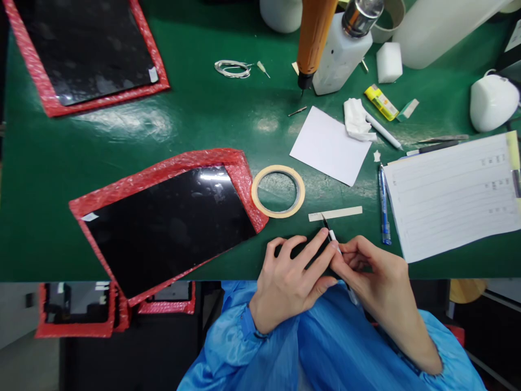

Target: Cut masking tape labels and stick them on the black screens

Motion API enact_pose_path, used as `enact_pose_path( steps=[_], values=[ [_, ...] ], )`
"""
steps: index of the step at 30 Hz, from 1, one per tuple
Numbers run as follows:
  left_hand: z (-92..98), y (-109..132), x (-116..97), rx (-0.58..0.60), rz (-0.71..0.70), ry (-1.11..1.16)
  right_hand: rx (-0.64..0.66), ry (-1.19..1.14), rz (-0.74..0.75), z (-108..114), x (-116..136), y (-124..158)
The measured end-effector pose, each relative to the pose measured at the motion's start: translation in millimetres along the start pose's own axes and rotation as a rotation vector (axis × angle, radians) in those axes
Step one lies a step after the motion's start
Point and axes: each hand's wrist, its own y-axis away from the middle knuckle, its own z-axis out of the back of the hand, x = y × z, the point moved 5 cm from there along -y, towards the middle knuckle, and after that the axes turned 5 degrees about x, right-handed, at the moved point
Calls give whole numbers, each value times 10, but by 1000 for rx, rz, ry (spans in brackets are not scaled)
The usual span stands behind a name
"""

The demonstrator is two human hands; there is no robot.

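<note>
My right hand point(370, 266) is closed around a slim white-and-black pointed tool point(332, 235). Its dark, thin tip meets or hovers just over a short cream strip of tape point(342, 213) on the green table; I cannot tell which. My left hand point(295, 271) lies palm down with fingers spread, two fingertips right beside the tool, perhaps touching it. Beyond the left hand lies a roll of cream masking tape point(300, 191), flat against the corner of a red bubble-wrap sheet point(183, 163). On that wrap rests a black glass screen panel point(175, 228) with a small white tab.
Another wrapped panel point(97, 49) lies at the far left. An orange electric screwdriver point(315, 38) hangs over the table near a white bottle point(344, 54). White paper point(329, 146), a crumpled tissue point(358, 119), a blue pen point(383, 206) and a written sheet point(456, 195) lie to the right.
</note>
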Motion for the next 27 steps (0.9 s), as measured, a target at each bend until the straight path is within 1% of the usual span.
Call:
enact_pose_path(
  steps=[4,18,27],
  values=[
    [6,-11,-3,0,1,15,7,-13,-24,5,-9,-1],
    [22,-1,3,8,-10,26,16,-27,-32,-2,7,41],
    [-3,35,15,22,-20,33,38,-38,-54,15,18,58]
  ],
)
